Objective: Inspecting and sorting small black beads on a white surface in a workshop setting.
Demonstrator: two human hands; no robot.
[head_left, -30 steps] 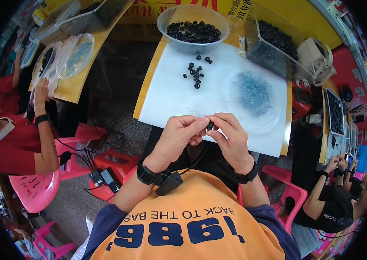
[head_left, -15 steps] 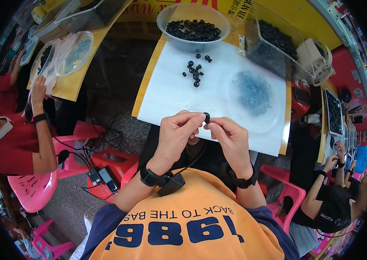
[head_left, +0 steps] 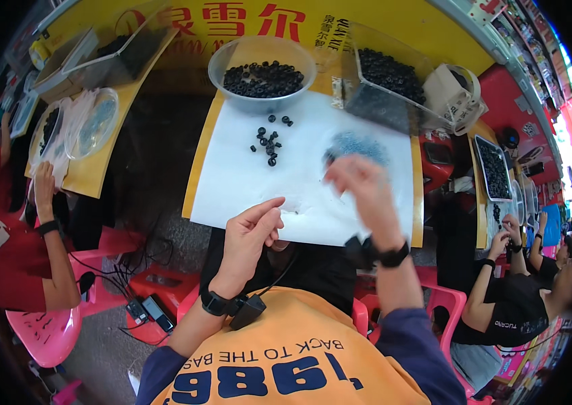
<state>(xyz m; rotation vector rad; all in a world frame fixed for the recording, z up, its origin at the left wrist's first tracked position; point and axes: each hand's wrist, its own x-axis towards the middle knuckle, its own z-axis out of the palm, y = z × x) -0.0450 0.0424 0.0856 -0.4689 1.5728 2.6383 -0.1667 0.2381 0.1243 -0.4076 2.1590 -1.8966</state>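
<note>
My left hand (head_left: 253, 236) is closed over the near edge of a white sheet (head_left: 222, 182). Its thumb lies against the forefinger; whatever may be between them is hidden. My right hand (head_left: 361, 189), smeared by motion, is over the right part of the sheet. By its fingertips shows a dark blurred spot (head_left: 330, 156), perhaps a black ring. Just beyond lies a pile of small pale-blue pieces (head_left: 367, 146), partly covered by this hand. Several loose black rings (head_left: 270, 145) lie farther left on the sheet.
A clear round bowl (head_left: 214, 67) of black rings stands at the table's far edge. Right of it is a clear bin (head_left: 350, 101) with more. At other tables, a person in red (head_left: 16, 270) sits left and a person in black (head_left: 512, 304) right.
My hands have parted. The right moved forward to the blue pieces; the black ring that was between both hands is gone from the left fingertips. The whole view has shifted.
</note>
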